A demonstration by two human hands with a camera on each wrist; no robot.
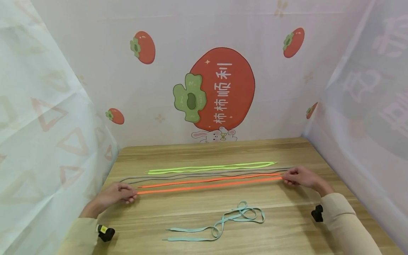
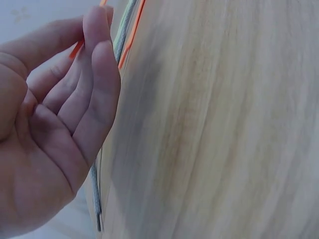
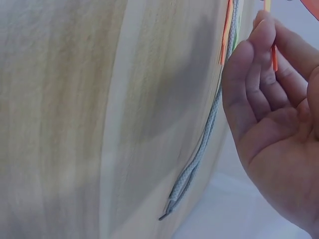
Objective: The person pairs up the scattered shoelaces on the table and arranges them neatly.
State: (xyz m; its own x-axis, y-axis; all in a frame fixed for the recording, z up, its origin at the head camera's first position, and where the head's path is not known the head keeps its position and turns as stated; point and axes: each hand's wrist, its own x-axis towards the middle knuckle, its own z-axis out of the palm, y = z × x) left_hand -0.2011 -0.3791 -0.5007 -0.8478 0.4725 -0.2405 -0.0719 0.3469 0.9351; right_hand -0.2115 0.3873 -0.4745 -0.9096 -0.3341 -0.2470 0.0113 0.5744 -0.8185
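1. Pinching the left end of an orange lace [image 1: 210, 185], the left hand [image 1: 116, 194] is gripping with closed fingers.
2. The orange lace is running straight rightward, raised off the desk [image 1: 140, 219].
3. Just beyond, another orange strand [image 1: 191, 182], a gray lace [image 3: 197, 158] and a yellow-green lace [image 1: 191, 168] are lying lengthwise.
4. Nearer, a pale teal lace [image 1: 191, 239] is lying in loose loops, 2 tips pointing left.
5. Rightmost, the right hand [image 1: 299, 177] is pinching the orange lace's other end with its fingers.
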